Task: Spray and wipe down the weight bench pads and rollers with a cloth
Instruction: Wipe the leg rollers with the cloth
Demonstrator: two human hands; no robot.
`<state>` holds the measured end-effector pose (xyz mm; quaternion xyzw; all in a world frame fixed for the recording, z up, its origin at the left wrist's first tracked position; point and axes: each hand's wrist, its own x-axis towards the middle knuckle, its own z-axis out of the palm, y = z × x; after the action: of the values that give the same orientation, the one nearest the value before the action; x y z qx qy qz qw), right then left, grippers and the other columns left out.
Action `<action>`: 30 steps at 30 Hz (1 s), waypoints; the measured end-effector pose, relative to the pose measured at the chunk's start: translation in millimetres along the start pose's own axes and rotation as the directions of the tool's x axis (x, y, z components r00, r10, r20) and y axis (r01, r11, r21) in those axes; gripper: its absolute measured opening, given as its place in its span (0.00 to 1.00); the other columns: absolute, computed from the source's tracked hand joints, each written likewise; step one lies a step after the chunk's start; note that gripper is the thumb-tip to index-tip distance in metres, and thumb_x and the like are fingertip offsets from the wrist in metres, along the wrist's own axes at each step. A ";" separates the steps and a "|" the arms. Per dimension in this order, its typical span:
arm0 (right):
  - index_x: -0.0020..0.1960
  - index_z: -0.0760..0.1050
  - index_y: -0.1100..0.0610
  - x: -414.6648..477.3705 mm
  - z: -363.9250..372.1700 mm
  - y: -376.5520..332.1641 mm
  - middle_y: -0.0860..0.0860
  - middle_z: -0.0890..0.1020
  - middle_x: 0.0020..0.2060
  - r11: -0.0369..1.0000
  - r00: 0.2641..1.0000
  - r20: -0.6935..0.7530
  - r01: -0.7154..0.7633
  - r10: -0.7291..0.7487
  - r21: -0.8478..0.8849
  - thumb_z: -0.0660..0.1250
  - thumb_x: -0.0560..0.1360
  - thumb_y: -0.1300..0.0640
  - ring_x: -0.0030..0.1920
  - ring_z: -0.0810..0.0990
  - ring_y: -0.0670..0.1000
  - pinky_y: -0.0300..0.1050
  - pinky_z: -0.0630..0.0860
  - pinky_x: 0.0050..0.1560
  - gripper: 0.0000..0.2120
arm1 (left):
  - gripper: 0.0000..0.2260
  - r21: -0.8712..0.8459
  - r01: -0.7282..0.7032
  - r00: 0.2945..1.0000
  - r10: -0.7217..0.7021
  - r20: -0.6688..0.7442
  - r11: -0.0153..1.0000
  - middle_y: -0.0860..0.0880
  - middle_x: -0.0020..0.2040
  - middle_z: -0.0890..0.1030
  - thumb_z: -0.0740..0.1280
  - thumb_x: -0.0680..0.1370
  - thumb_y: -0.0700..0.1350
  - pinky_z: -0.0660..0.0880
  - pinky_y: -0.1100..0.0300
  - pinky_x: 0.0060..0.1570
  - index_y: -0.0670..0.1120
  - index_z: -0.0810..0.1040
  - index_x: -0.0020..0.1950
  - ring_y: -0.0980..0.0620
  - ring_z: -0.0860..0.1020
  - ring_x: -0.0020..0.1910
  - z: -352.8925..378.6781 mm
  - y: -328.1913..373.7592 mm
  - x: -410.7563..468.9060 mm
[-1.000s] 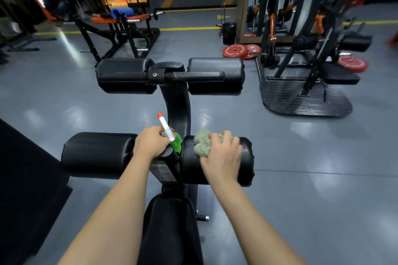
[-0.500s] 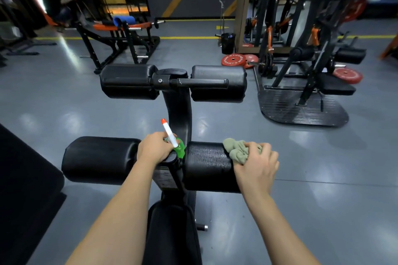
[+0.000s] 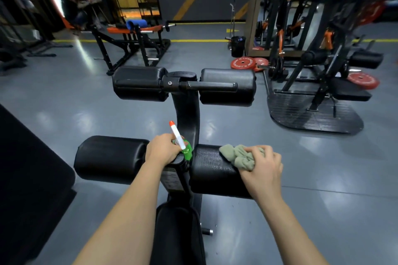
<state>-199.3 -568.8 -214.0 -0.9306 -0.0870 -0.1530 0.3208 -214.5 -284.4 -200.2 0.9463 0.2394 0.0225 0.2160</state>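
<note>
Lower centre of the frame: the right hand (image 3: 263, 170) has its fingers bunched over the crumpled grey-green cloth (image 3: 235, 156), pressing it onto the top of the black padded roller at lower right (image 3: 212, 171), out near its far end. The left hand (image 3: 162, 149) is clenched round the green spray bottle with the white nozzle and orange tip (image 3: 180, 140), parked on the black centre post (image 3: 186, 114) between the two near rollers.

The danger, as I read it: push further right and hand and cloth run off the roller's end. The roller may also turn under pressure, so the cloth skids instead of scrubbing. A tightened left grip could fire spray upward.

Room to move: bare grey floor (image 3: 323, 178) lies right of the roller. Inward, the bottle sits just beside the roller's inner end, so a leftward stroke stops there.
</note>
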 end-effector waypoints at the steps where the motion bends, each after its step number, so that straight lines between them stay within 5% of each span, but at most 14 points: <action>1: 0.54 0.81 0.47 4.6 -4.2 3.7 0.51 0.75 0.54 0.999 0.999 0.014 -0.034 0.034 -0.006 0.75 0.70 0.54 0.55 0.70 0.60 0.52 0.65 0.56 0.13 | 0.14 -0.011 0.001 1.000 -0.001 0.003 1.000 0.53 0.45 0.82 0.68 0.78 0.63 0.80 0.52 0.47 0.57 0.83 0.58 0.48 0.79 0.44 -1.3 1.1 -0.8; 5: 0.54 0.81 0.51 7.6 -2.1 -8.2 0.56 0.74 0.54 0.986 0.990 -0.013 -0.144 0.144 -0.086 0.74 0.69 0.57 0.53 0.69 0.62 0.56 0.67 0.56 0.14 | 0.15 -0.010 0.009 1.000 -0.009 0.005 1.000 0.51 0.48 0.84 0.68 0.78 0.63 0.80 0.51 0.49 0.57 0.83 0.58 0.47 0.80 0.46 -5.1 2.3 -3.1; 9: 0.57 0.79 0.53 -1.1 12.6 -38.1 0.56 0.74 0.53 0.981 0.993 0.113 0.057 -0.037 -0.183 0.71 0.63 0.59 0.49 0.70 0.62 0.56 0.68 0.52 0.21 | 0.16 0.002 0.024 1.000 -0.024 0.009 1.000 0.50 0.45 0.83 0.68 0.78 0.63 0.81 0.50 0.48 0.54 0.83 0.56 0.47 0.80 0.43 -6.6 3.8 -3.2; 12: 0.60 0.78 0.48 -6.2 12.4 -37.8 0.51 0.73 0.56 0.978 0.965 0.219 0.174 -0.145 -0.118 0.70 0.67 0.55 0.52 0.70 0.60 0.56 0.68 0.56 0.21 | 0.17 0.012 0.046 0.999 -0.046 0.013 0.999 0.49 0.43 0.83 0.68 0.78 0.63 0.81 0.49 0.48 0.52 0.83 0.56 0.47 0.80 0.42 -7.0 5.1 -5.0; 17: 0.56 0.81 0.41 3.3 -10.0 -4.2 0.42 0.74 0.52 0.983 0.959 0.218 0.170 -0.180 0.063 0.77 0.67 0.48 0.51 0.68 0.52 0.46 0.59 0.48 0.17 | 0.16 -0.029 0.045 0.999 -0.045 -0.001 0.999 0.50 0.44 0.84 0.69 0.77 0.62 0.82 0.48 0.47 0.53 0.84 0.57 0.48 0.81 0.42 -6.7 5.9 -6.0; 25: 0.50 0.82 0.50 13.0 -6.2 -0.4 0.53 0.76 0.51 0.995 0.997 0.030 -0.068 0.070 -0.068 0.75 0.71 0.53 0.47 0.68 0.58 0.54 0.69 0.52 0.09 | 0.11 -0.071 0.053 0.998 -0.054 -0.019 0.996 0.53 0.43 0.82 0.70 0.78 0.59 0.82 0.50 0.46 0.56 0.84 0.56 0.50 0.80 0.42 -0.4 5.9 -5.3; 30: 0.60 0.77 0.47 2.8 16.1 -54.0 0.50 0.72 0.58 0.978 0.948 0.267 0.196 -0.170 -0.073 0.67 0.70 0.53 0.54 0.68 0.58 0.54 0.65 0.57 0.18 | 0.12 -0.066 0.065 0.998 -0.067 -0.017 0.996 0.52 0.44 0.83 0.71 0.78 0.59 0.82 0.48 0.49 0.53 0.83 0.56 0.48 0.82 0.44 -5.6 7.5 -8.0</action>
<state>-207.0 -516.5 -194.3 -0.9452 -0.2068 -0.0631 0.2446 -219.0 -291.9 -191.5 0.9300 0.2718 0.0324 0.2453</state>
